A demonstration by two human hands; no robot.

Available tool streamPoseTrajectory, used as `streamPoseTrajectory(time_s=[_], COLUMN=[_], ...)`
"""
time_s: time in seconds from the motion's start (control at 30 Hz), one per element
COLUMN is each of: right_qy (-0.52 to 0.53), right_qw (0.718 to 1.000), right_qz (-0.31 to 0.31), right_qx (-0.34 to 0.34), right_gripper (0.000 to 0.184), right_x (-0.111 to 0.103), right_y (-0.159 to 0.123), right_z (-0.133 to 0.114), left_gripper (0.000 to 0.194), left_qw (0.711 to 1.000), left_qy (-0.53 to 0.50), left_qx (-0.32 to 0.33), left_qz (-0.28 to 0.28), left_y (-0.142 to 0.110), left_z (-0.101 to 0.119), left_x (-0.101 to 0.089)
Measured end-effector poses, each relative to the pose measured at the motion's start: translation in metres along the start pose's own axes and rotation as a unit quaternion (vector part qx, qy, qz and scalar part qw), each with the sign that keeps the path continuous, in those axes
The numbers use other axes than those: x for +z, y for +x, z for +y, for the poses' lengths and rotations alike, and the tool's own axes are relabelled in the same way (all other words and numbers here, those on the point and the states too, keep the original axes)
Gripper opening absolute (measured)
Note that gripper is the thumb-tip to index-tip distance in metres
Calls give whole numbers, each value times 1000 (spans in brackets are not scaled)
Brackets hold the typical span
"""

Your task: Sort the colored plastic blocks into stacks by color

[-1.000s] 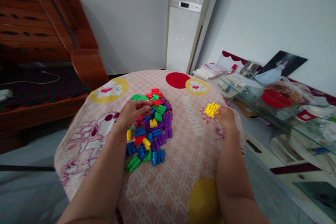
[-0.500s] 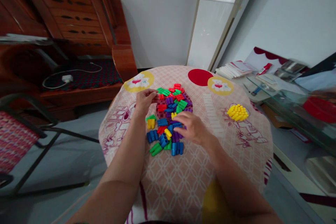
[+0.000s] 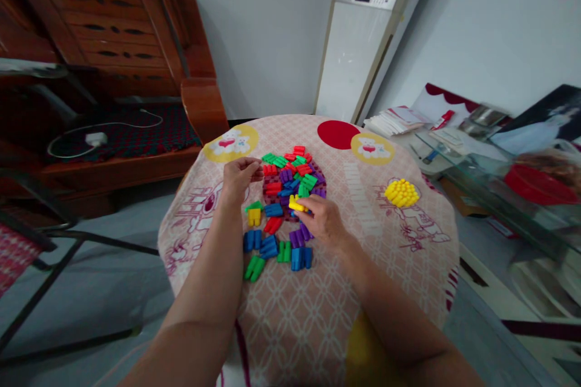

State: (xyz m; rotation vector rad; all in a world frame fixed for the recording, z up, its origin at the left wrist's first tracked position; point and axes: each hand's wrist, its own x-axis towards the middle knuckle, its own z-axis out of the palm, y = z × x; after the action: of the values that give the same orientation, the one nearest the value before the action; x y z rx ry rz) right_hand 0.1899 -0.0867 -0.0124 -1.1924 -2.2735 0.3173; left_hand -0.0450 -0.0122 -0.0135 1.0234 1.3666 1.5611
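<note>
Pink cloth with teddy bears and big dots covers the round table (image 3: 290, 320) we sit at. Behind it we see a wooden bench (image 3: 113, 66), a tall white air cooler (image 3: 349, 42) and a glass shelf (image 3: 499, 193) on our right.

Near the middle of the table lies a pile of plastic blocks (image 3: 284, 205) in red, green, blue, purple and yellow. Well apart from it, toward the right edge, sits a small heap of only yellow blocks (image 3: 401, 193).

Our right hand (image 3: 323, 221) is at the near right side of the pile. Its fingers are pinched shut on one yellow block (image 3: 296, 204), which sits just above the other blocks. Our left hand (image 3: 239, 175) rests at the far left side of the pile, close to the red and green blocks. Its fingers are curled, but we cannot tell if they hold a block or only touch the pile.

What could go wrong? The yellow block is small and smooth and held only at the fingertips, so we think it could slip and drop back into the mix. Our right wrist hangs low over the purple and blue blocks, so it could bump them and push some toward the near edge. More yellow blocks hide under other colors, like the one by our left wrist (image 3: 255, 216), and we could miss them.
</note>
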Motion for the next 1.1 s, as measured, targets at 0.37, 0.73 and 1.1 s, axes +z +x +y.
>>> streamPoseTrajectory(time_s=[0.37, 0.73, 1.1], right_qy=[-124, -181, -280], right_qw=[942, 860, 824], right_qz=[165, 262, 126], right_qx=[265, 398, 476], right_gripper=[25, 33, 31], right_x=[-84, -129, -116], right_y=[-10, -39, 9], right_z=[100, 135, 146], left_gripper=[20, 18, 20], left_qw=[1000, 999, 999], left_qy=[17, 7, 14], left_qx=[-19, -31, -44], left_qz=[-8, -16, -8], left_y=[2, 6, 7], left_z=[-3, -8, -9], left_x=[4, 7, 7])
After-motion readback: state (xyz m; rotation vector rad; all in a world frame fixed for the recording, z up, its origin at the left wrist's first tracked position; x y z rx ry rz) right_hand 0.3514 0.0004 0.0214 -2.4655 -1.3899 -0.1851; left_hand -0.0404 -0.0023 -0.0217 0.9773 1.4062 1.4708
